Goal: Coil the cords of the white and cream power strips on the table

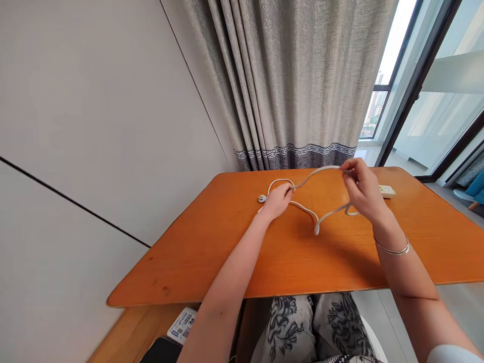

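A white power cord (318, 172) arches between my two hands above the orange wooden table (212, 252). My left hand (278, 200) is closed on the cord, low over the tabletop. Higher up and to the right, my right hand (361, 189) pinches another stretch of it between thumb and fingers. Loose loops of cord hang and lie between the hands. The cord's plug (261, 198) rests on the table just left of my left hand. Behind my right hand lies a white power strip (387, 191), partly hidden by the hand.
A grey curtain (306, 85) hangs just beyond the table's far edge. At left a pale wall panel (94, 126) borders the table. Below the near edge are a white box with printing (182, 325) and a black object (161, 351). A glass sliding door (438, 101) stands at right.
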A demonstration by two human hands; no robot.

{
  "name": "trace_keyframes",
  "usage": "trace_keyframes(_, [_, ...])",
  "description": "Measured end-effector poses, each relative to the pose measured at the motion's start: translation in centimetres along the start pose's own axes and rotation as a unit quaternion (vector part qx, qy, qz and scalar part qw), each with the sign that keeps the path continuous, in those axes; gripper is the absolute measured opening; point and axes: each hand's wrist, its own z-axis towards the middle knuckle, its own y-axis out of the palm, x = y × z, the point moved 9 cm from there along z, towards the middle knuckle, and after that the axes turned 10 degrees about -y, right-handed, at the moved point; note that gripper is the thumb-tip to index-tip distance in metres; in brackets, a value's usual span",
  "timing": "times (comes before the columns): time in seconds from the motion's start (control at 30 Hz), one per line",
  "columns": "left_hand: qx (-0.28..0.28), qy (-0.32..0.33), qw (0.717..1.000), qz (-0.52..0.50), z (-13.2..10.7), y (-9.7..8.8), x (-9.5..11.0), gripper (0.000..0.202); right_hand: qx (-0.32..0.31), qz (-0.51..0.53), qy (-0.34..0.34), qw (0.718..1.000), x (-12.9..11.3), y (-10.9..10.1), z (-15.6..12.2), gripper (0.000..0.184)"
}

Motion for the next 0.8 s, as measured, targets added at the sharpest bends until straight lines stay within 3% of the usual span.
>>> trace_keyframes(0.1, [0.033, -0.043, 0.977, -0.209, 0.7, -4.1, 1.4, 0.013, 0.049, 0.027, 0.01, 0.998, 1.9, -0.3, 1.3, 0.02])
trace_keyframes(0.17, [0.068, -0.04, 0.936, -0.342, 0.7, -7.0, 2.6, 0.016, 0.039, 0.066, 0.024, 0.997, 2.9, 0.8, 2.0, 0.015])
trace_keyframes(0.23, [0.052, -0.024, 0.892, -0.449, 0.5, -8.9, 4.3, 0.021, 0.012, 0.112, 0.049, 0.992, 4.0, 2.4, 2.3, 0.014])
trace_keyframes(0.3, [-0.021, -0.028, 0.863, -0.504, 0.1, -9.2, 5.9, 0.023, -0.018, 0.143, 0.076, 0.987, 5.0, 3.9, 2.4, 0.022])
trace_keyframes(0.4, [-0.131, -0.05, 0.838, -0.528, -0.8, -8.2, 7.8, 0.022, -0.028, 0.156, 0.104, 0.982, 6.4, 5.2, 2.4, 0.029])
trace_keyframes(0.5, [-0.171, -0.07, 0.828, -0.53, -1.6, -7.2, 8.7, 0.029, 0.01, 0.174, 0.115, 0.978, 7.5, 5.2, 2.5, 0.03])
trace_keyframes(0.6, [-0.114, -0.082, 0.802, -0.58, -2.0, -8.2, 8.7, 0.042, 0.016, 0.18, 0.121, 0.976, 8.5, 5.6, 2.3, 0.03])
trace_keyframes(0.7, [-0.008, -0.06, 0.744, -0.665, -2.9, -11.2, 8.3, 0.047, -0.062, 0.108, 0.13, 0.984, 9.4, 7.3, 1.7, 0.025])
trace_keyframes(0.8, [0.075, -0.028, 0.694, -0.715, -4.2, -14.0, 7.8, 0.049, -0.159, -0.05, 0.125, 0.978, 9.9, 8.9, 0.9, 0.026])
